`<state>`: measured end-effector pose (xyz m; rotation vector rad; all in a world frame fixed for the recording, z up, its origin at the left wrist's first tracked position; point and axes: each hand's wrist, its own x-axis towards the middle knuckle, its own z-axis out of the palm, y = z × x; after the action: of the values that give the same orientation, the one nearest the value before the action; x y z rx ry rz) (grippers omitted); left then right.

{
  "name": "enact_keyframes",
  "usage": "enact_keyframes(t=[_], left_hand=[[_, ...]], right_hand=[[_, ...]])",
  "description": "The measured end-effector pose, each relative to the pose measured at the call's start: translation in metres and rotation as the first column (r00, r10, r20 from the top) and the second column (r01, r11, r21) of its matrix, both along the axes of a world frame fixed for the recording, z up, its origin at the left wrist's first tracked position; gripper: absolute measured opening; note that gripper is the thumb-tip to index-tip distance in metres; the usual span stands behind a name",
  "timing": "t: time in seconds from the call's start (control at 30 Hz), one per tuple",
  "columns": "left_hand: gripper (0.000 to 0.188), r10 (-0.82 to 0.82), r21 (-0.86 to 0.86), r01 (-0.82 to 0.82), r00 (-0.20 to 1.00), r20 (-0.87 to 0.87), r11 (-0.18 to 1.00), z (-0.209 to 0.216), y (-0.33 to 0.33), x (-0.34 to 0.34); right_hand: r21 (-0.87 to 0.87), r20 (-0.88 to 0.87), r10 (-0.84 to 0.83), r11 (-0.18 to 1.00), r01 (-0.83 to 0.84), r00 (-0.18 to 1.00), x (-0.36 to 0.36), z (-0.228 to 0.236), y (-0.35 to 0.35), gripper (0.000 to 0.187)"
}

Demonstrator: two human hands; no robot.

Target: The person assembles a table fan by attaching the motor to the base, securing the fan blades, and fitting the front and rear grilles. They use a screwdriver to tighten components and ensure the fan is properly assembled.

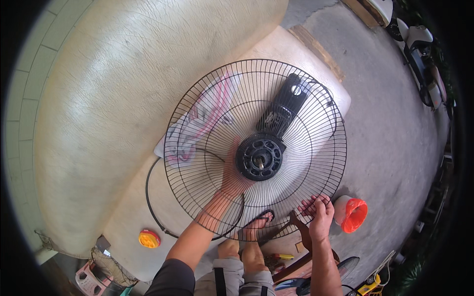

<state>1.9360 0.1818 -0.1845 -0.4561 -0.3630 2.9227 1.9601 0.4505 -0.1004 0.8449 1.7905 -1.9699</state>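
A black electric fan head (pixel 259 157) faces up in the middle, with a round wire rear grille (pixel 316 163) and a bare metal shaft at its centre; no blades are on it. Its black neck and control part (pixel 284 106), bearing a silver knob, point toward the upper right. Reaching behind the grille, my left hand (pixel 234 175) is closed around the fan near the motor, its fingers partly hidden by the hub and wires. My right hand (pixel 320 212) pinches the grille's lower right rim. A black cord (pixel 148 185) loops out to the left.
A large cream padded seat (pixel 118 98) fills the left, with a patterned cloth (pixel 197 118) beyond the grille. An orange-lined white bin (pixel 351 214) stands at right. A yellow-and-red round object (pixel 149 239) lies lower left. A brown wooden frame (pixel 299 229) and my sandalled foot (pixel 257 222) are below.
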Motion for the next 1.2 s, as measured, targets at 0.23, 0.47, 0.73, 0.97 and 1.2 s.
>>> enact_keyframes(t=[0.23, 0.47, 0.73, 0.97, 1.2], left_hand=[[0.056, 0.043, 0.112, -0.052, 0.996, 0.081, 0.992, -0.010, 0.010, -0.003], [0.048, 0.018, -0.004, -0.018, 1.000, 0.013, 1.000, -0.027, 0.008, -0.004], [0.049, 0.022, 0.100, -0.022, 1.000, -0.005, 0.995, -0.014, 0.003, -0.013], [0.048, 0.033, 0.122, -0.023, 0.996, -0.083, 0.992, -0.024, 0.004, -0.010], [0.048, -0.067, -0.829, -0.031, 0.994, -0.082, 0.559, -0.025, 0.003, -0.006]], right_hand=[[0.017, -0.012, -0.005, 1.000, 0.005, 1.000, 0.007, 0.002, -0.001, 0.021], [0.085, -0.064, 0.046, 0.996, -0.040, 0.997, 0.016, 0.000, -0.008, 0.025], [0.074, -0.031, -0.017, 0.997, 0.020, 0.999, 0.032, -0.013, -0.014, 0.025], [0.086, -0.034, -0.034, 0.996, 0.037, 0.999, 0.034, -0.014, -0.017, 0.025], [0.032, 0.002, 0.133, 0.991, -0.133, 0.991, 0.024, -0.016, 0.006, 0.036]])
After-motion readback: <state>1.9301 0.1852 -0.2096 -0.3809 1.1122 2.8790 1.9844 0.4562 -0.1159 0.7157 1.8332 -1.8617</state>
